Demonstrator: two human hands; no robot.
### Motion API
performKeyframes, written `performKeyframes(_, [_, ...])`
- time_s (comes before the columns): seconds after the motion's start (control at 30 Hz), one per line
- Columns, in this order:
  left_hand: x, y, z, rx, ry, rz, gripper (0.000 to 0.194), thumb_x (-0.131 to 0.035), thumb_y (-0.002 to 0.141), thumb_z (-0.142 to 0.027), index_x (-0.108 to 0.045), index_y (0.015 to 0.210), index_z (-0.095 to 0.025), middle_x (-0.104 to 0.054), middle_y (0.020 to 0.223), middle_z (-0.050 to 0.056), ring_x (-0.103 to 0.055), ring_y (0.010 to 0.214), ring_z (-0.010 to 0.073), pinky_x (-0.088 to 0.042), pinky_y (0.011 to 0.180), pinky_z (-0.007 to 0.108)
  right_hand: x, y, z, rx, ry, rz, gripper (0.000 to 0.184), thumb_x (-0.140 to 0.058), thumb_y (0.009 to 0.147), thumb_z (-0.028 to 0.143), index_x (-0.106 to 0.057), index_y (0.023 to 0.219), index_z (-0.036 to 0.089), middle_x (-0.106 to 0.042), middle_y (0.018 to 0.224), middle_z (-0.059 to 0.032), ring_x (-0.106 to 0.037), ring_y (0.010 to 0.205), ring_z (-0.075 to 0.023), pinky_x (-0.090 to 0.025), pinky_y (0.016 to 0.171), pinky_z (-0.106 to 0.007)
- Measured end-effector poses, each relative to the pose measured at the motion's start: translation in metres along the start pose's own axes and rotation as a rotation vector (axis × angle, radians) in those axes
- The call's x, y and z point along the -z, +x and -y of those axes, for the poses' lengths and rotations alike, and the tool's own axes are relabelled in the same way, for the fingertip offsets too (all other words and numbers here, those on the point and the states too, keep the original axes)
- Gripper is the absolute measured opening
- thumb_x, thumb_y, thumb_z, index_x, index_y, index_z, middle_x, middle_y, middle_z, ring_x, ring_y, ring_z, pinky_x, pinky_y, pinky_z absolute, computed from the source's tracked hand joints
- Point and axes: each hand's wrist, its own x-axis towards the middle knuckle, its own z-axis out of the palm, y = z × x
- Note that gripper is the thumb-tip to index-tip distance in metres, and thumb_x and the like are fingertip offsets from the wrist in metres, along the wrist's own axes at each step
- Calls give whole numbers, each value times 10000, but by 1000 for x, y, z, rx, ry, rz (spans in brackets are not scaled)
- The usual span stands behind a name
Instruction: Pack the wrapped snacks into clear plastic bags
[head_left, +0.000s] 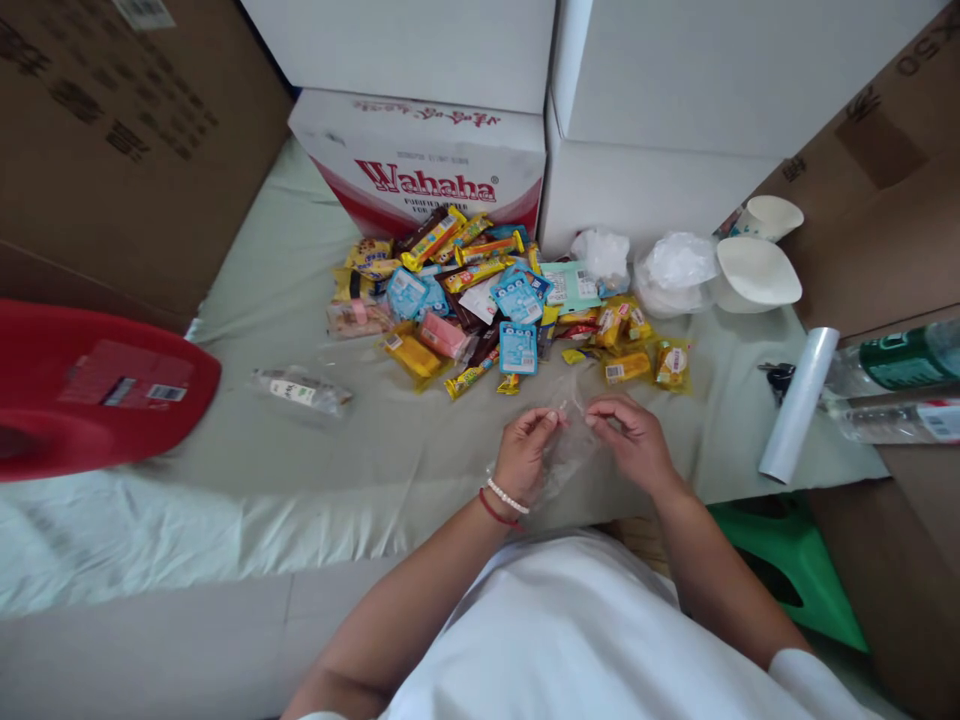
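A clear plastic bag [568,450] hangs between my two hands at the front edge of the cloth-covered table. My left hand [525,450], with a white bead bracelet and a red cord at the wrist, is closed and pinches the bag between thumb and forefinger. On the other side, my right hand [628,435] pinches the bag's upper right part with its fingertips. Just beyond the hands lies a heap of wrapped snacks, among them blue packets [518,347], yellow bars [480,273], a pink packet [444,335] and small yellow packs [627,368].
A red plastic object [97,390] and a clear labelled packet [301,391] are at left. White bundles [679,272], paper bowls [757,273], a white roll [799,405] and plastic bottles [904,360] stand or lie at right. Boxes [427,165] wall the back. A green stool [802,580] is below.
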Motion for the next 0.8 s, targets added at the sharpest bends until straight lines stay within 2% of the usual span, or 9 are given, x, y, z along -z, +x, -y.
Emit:
performKeyframes(0.23, [28,-3,-26,44,-167,-75,267,-641,759,-358,-440,664,-210,-681,861,28,-698,990,224,-576,864,406,-8,21,-3,-452,558,-306,440,-723,786,611,-488,904,259,-656,939,-14,-654,796,-165,-543,647,-288])
performKeyframes(0.33, [50,5,-37,44,-124,-210,255,-630,759,-337,-412,694,-221,-618,718,-9,-669,714,157,-583,752,367,-13,34,-13,-518,423,-436,508,-686,779,679,-428,915,264,-564,728,40,-520,521,-114,-391,435,-227])
performKeyframes(0.4, [66,14,-46,31,-88,-273,224,-645,779,-323,-447,741,-225,-526,627,-62,-527,515,95,-542,633,303,-13,42,-20,-465,258,-415,449,-620,846,664,-425,923,266,-518,654,61,-445,446,-109,-323,399,-236])
performKeyframes(0.5, [88,29,-69,-104,306,-350,159,-632,829,-314,-502,790,-231,-507,648,-51,-492,522,114,-511,620,300,-10,54,-25,-331,74,-245,330,-552,926,579,-442,932,269,-510,616,64,-447,427,-126,-343,435,-268])
performKeyframes(0.6, [97,32,-92,-431,969,-553,133,-629,820,-267,-581,925,-200,-638,975,102,-638,916,258,-524,882,437,-13,64,-24,-243,-42,-152,249,-498,963,509,-458,934,265,-514,606,55,-493,450,-146,-369,486,-282])
performKeyframes(0.67, [91,24,-99,-709,1195,-641,271,-609,823,-220,-597,1087,-163,-606,1210,196,-575,1187,340,-439,1047,533,-20,70,-20,-228,-92,-146,219,-482,970,476,-472,936,260,-529,613,46,-522,467,-153,-388,514,-288])
performKeyframes(0.7, [86,19,-98,-846,1267,-563,322,-586,834,-194,-596,1154,-162,-593,1270,205,-542,1258,346,-395,1098,556,-24,72,-18,-228,-98,-148,209,-481,970,466,-481,942,259,-535,616,43,-533,474,-157,-396,524,-290])
performKeyframes(0.73, [79,13,-96,-958,1334,-377,360,-564,841,-164,-600,1199,-182,-601,1296,187,-530,1294,331,-363,1136,560,-27,74,-16,-231,-90,-149,202,-481,969,460,-488,949,259,-539,617,41,-539,478,-159,-403,529,-292])
performKeyframes(0.8, [69,6,-85,-1041,1445,156,452,-545,825,-100,-617,1245,-253,-640,1312,118,-556,1297,283,-319,1188,548,-31,78,-15,-236,-51,-146,200,-484,965,458,-504,954,260,-538,611,39,-539,482,-163,-411,536,-293])
